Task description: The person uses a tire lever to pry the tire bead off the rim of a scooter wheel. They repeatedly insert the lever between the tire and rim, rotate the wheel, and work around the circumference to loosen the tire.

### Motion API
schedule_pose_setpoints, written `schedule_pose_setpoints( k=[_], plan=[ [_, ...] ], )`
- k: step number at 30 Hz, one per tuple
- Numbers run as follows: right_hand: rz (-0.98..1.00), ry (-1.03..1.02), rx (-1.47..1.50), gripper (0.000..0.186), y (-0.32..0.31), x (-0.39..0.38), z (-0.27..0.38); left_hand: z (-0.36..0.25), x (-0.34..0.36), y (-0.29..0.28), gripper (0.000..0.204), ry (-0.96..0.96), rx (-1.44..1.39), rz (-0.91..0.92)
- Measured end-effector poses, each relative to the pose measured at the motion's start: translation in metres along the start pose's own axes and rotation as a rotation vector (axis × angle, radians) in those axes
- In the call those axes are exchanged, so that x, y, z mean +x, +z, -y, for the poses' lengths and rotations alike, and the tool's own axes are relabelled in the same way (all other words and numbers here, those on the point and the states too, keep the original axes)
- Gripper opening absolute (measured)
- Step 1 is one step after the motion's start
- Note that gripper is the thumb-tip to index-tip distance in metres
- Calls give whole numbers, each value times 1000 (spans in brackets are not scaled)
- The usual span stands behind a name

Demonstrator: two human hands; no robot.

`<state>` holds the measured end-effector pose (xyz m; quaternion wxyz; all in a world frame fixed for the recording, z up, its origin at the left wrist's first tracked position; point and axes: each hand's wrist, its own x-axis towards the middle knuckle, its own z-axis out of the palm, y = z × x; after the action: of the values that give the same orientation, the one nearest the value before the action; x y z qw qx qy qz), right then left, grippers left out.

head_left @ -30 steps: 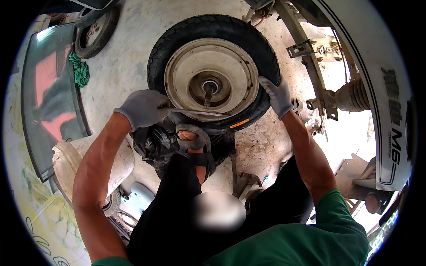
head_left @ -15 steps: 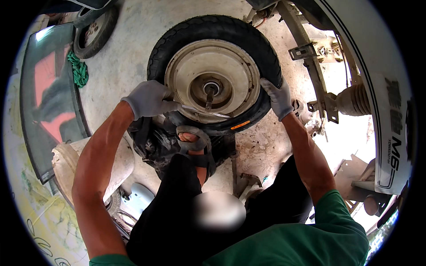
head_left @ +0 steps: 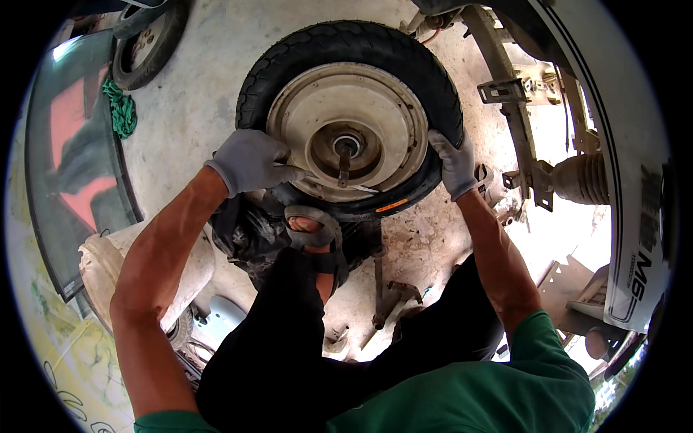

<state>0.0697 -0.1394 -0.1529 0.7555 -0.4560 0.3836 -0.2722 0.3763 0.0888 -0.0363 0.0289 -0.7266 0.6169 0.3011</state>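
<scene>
A black tyre (head_left: 339, 40) sits around a pale, dirty metal wheel (head_left: 310, 94), with a greasy axle (head_left: 344, 169) sticking up from its hub. My gloved left hand (head_left: 253, 160) is at the wheel's lower left, fingers closed around a thin metal tyre lever (head_left: 367, 189). The lever crosses the lower rim, its far end close to the tyre's edge. On the right side, my gloved right hand (head_left: 456, 164) grips the tyre, thumb on its sidewall and the other fingers hidden behind. An orange label (head_left: 392, 206) marks the tyre's near side.
My sandalled foot (head_left: 314, 227) is against the tyre's near edge, beside a black plastic bag (head_left: 249, 234). A glass pane (head_left: 83, 166), a green cloth (head_left: 120, 108) and a white bucket (head_left: 173, 267) lie left. To the right are a metal frame (head_left: 512, 115) and a white vehicle panel (head_left: 621, 238).
My left hand has shifted slightly right along the rim, covering more of the lever. My right hand keeps its hold on the tyre. The whole view has moved a little.
</scene>
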Motion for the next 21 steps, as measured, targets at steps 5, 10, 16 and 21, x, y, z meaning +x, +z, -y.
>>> schedule_pose_setpoints(
  k=[5,10,16,21],
  plan=[
    [51,17,6,31,-5,1,1,0,0,1,50,-14,-11,12],
    [111,-59,-7,50,-6,-1,-2,-5,-2,-5,48,-64,-52,98],
    [74,1,33,48,4,-2,11,-3,-15,4,43,-87,-183,42],
    [72,-65,-90,54,1,0,7,-15,-17,-13,43,-113,-116,92]
  ],
)
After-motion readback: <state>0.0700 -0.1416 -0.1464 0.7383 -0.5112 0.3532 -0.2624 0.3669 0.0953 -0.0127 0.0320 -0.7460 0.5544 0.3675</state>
